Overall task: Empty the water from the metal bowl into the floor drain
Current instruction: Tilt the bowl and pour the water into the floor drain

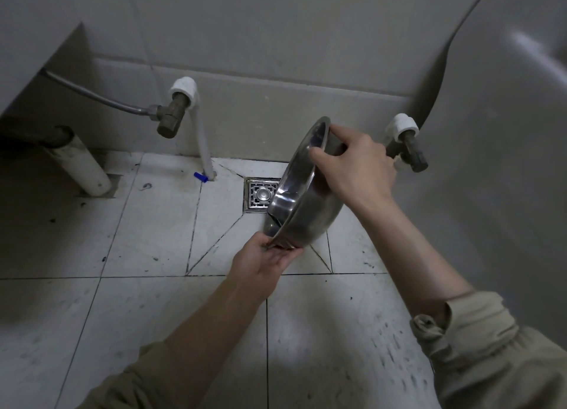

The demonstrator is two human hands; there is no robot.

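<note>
The floor drain (pixel 259 196) sits in the tiled floor (pixel 153 224) close to the back wall (pixel 276 40). Its right side is hidden by the tipped metal bowl (pixel 303 200), which both hands hold: the right hand (pixel 356 166) at the top rim and the left hand (pixel 265 260) at the bottom rim. Left of the drain, a thin white pipe (pixel 202 145) stands on the floor, with a brass valve (pixel 171 114) sticking out above it. Farther left leans a fat white pipe (pixel 82 166). On the right, a second valve (pixel 409 146) pokes out just behind the right hand, and a big white basin (pixel 506 132) (it fills that whole side) blocks the way. The open floor in front is free.
</note>
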